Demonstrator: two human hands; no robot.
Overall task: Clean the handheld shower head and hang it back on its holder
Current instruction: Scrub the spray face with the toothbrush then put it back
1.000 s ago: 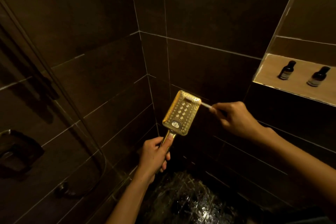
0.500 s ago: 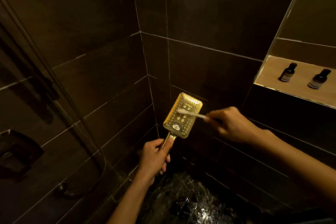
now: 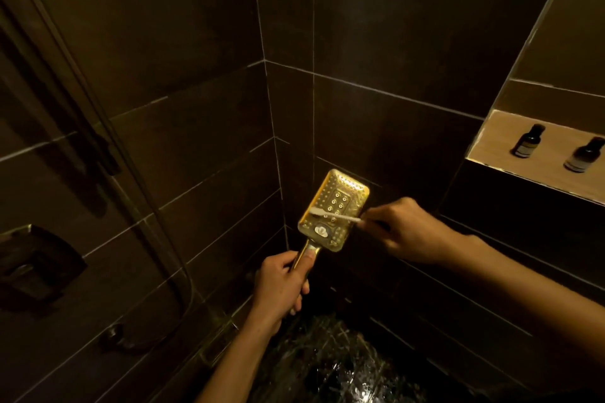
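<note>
Gripping the handle low in the head view, the left hand [image 3: 281, 285] closes its fingers around the gold shower head [image 3: 334, 209], holding it face up before the tiled corner. The right hand [image 3: 409, 232] pinches a white brush [image 3: 334, 216] laid across its nozzles.
</note>
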